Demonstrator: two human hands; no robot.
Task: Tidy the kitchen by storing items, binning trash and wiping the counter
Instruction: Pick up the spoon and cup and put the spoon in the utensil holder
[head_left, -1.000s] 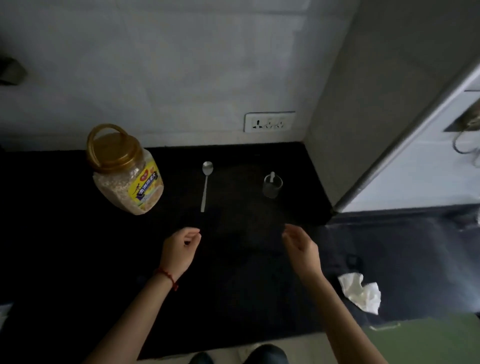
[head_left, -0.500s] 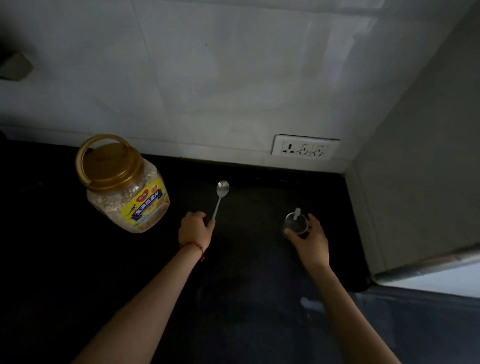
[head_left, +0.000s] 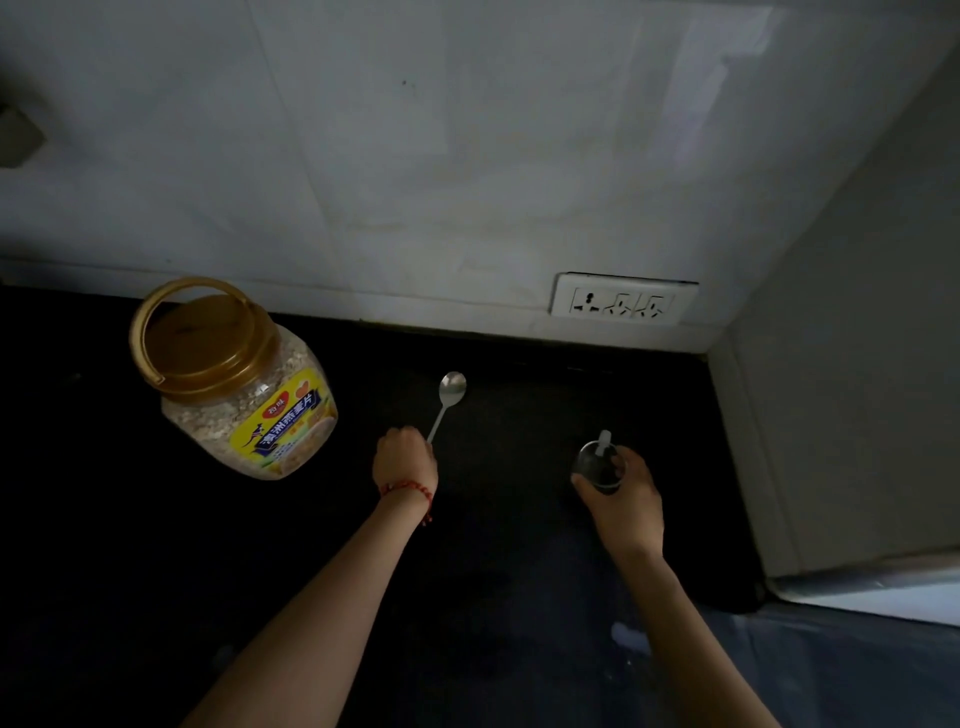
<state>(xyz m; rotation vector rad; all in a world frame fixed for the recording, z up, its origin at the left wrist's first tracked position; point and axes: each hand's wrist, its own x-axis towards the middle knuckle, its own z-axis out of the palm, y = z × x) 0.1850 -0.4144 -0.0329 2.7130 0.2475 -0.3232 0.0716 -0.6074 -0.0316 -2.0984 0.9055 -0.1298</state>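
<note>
- Jar (head_left: 236, 379): left of centre frame, on the counter (head_left: 104, 545), near the wall (head_left: 415, 156).
- Spoon (head_left: 448, 400): centre frame, right of the jar.
- Glass (head_left: 597, 467): right of the spoon.
- Socket (head_left: 623, 301): on the wall, above the glass.

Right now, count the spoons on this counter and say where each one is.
1 for certain: the metal spoon lies mid-counter, its handle gripped by the left hand. The white thing in the glass is unclear.

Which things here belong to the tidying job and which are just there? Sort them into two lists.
In the job:
left hand gripping the spoon
right hand holding the small glass
oat jar, gold lid on, untouched
black counter

Just there:
wall socket
tiled wall
</note>
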